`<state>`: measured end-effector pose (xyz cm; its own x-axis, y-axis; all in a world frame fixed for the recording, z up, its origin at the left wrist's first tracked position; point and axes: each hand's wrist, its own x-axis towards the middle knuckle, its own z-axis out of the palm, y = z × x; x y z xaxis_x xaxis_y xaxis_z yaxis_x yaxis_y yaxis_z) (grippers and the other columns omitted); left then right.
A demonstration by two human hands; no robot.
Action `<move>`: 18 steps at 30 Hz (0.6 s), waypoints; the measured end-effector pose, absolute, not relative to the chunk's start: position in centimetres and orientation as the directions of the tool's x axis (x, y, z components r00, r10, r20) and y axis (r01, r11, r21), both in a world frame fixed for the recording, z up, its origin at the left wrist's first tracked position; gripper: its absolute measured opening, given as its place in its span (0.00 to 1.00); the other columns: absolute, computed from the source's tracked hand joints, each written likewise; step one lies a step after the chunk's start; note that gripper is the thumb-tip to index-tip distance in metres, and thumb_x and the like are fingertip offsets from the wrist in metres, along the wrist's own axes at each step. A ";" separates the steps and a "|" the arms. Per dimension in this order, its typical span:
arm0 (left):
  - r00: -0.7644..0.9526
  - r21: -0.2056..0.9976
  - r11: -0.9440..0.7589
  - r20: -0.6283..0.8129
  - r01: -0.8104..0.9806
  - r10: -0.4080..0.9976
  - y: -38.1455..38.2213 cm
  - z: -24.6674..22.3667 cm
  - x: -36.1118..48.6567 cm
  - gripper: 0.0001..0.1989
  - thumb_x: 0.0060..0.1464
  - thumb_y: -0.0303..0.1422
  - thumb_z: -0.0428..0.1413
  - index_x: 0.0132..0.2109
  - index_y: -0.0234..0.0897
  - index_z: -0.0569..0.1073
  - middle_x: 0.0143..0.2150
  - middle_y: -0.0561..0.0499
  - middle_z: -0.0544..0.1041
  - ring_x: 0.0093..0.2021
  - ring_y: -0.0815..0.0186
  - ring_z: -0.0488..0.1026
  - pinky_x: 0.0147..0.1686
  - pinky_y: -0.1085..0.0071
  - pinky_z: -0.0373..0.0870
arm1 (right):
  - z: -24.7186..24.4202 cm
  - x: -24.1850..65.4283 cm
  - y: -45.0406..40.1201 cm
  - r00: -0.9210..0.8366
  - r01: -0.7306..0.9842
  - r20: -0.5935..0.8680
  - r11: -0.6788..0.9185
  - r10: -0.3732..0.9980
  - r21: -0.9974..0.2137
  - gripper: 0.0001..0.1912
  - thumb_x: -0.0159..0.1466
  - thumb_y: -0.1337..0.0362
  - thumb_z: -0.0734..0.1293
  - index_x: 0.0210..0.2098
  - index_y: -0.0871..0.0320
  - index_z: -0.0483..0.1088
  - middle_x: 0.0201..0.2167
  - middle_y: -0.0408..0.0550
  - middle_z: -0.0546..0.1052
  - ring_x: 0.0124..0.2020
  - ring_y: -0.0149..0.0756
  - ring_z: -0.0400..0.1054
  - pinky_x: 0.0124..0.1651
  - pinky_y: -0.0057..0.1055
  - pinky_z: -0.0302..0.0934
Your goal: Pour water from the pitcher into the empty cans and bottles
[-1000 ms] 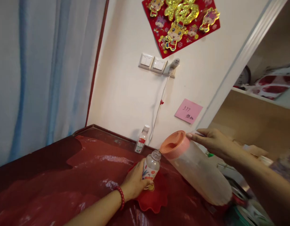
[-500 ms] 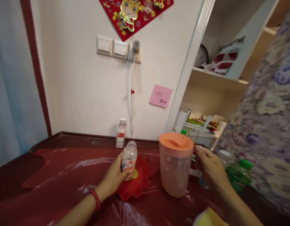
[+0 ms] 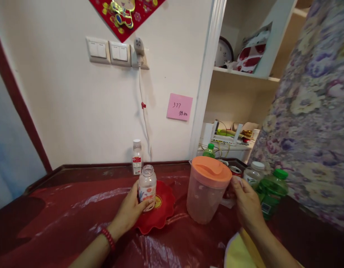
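Observation:
My left hand point(image 3: 133, 206) is wrapped round a clear open-mouthed glass bottle point(image 3: 147, 188) with a floral print, upright over a red scalloped plate point(image 3: 166, 204). On the right, my right hand point(image 3: 246, 201) grips the handle of a translucent pitcher point(image 3: 202, 201) with an orange lid point(image 3: 211, 169). The pitcher tilts a little, its lid leaning toward my right hand. A gap separates bottle and pitcher. Whether the pitcher touches the table cannot be made out.
A capped clear bottle point(image 3: 137, 158) stands by the wall. Beyond my right hand are a green bottle point(image 3: 272, 191), a white-capped jar point(image 3: 254, 173) and a can point(image 3: 235, 171). Yellow cloth point(image 3: 239, 253) lies at the front edge. A small green-capped bottle point(image 3: 209, 150) stands behind the pitcher.
The camera view has shifted, so the wall items appear further left. The pitcher has gone from near upright to slightly tilted. Both hands keep their holds.

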<state>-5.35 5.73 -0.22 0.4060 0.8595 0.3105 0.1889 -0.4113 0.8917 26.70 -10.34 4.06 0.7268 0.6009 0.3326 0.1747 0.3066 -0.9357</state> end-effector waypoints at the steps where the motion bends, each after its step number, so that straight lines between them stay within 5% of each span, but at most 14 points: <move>1: 0.404 0.893 -0.409 0.309 0.187 0.861 5.7 -0.1 -5.3 0.34 0.51 0.33 0.59 0.64 0.35 0.59 0.57 0.41 0.73 0.56 0.51 0.71 0.59 0.53 0.64 | 4.1 26.8 -10.4 0.727 0.180 0.325 0.290 0.605 -0.940 0.22 0.59 0.43 0.70 0.32 0.56 0.67 0.23 0.38 0.67 0.25 0.32 0.60 0.29 0.28 0.58; 6: 0.398 0.902 -0.394 0.301 0.176 0.867 4.9 0.8 -4.9 0.33 0.49 0.35 0.59 0.62 0.36 0.60 0.58 0.41 0.73 0.57 0.51 0.70 0.59 0.54 0.64 | 4.6 27.1 -12.3 0.791 0.238 0.326 0.231 0.518 -0.943 0.30 0.53 0.44 0.74 0.47 0.54 0.66 0.41 0.46 0.72 0.40 0.42 0.67 0.43 0.37 0.63; 10: 0.401 0.897 -0.395 0.293 0.198 0.868 4.5 1.2 -4.8 0.34 0.49 0.36 0.59 0.62 0.33 0.59 0.57 0.40 0.72 0.56 0.51 0.70 0.58 0.53 0.64 | 5.7 24.5 -15.7 0.798 0.543 0.545 0.086 0.259 -0.836 0.22 0.59 0.49 0.71 0.48 0.51 0.66 0.44 0.47 0.70 0.45 0.44 0.65 0.51 0.41 0.58; 13: 0.416 0.902 -0.393 0.292 0.180 0.861 4.7 0.9 -4.8 0.34 0.50 0.36 0.60 0.62 0.34 0.58 0.56 0.41 0.73 0.55 0.52 0.71 0.57 0.55 0.65 | 6.1 20.3 -17.3 0.414 0.726 0.633 0.182 0.654 -0.663 0.06 0.65 0.56 0.66 0.39 0.49 0.70 0.37 0.44 0.73 0.38 0.39 0.68 0.41 0.34 0.63; 15: 0.416 0.900 -0.395 0.293 0.184 0.861 4.9 0.7 -4.8 0.34 0.50 0.36 0.60 0.62 0.36 0.59 0.56 0.42 0.72 0.55 0.53 0.70 0.58 0.56 0.65 | 5.7 17.2 -17.5 -0.029 0.705 0.361 0.275 0.932 -0.653 0.05 0.65 0.60 0.65 0.39 0.48 0.73 0.36 0.45 0.76 0.37 0.39 0.71 0.38 0.33 0.66; 18: 0.415 0.897 -0.397 0.292 0.194 0.862 5.0 0.5 -4.8 0.33 0.50 0.35 0.61 0.61 0.37 0.60 0.57 0.43 0.72 0.56 0.53 0.69 0.58 0.56 0.64 | 4.2 13.4 -17.5 -0.389 0.672 -0.022 0.267 0.921 -0.691 0.08 0.63 0.62 0.67 0.39 0.40 0.75 0.41 0.41 0.78 0.38 0.38 0.74 0.35 0.33 0.68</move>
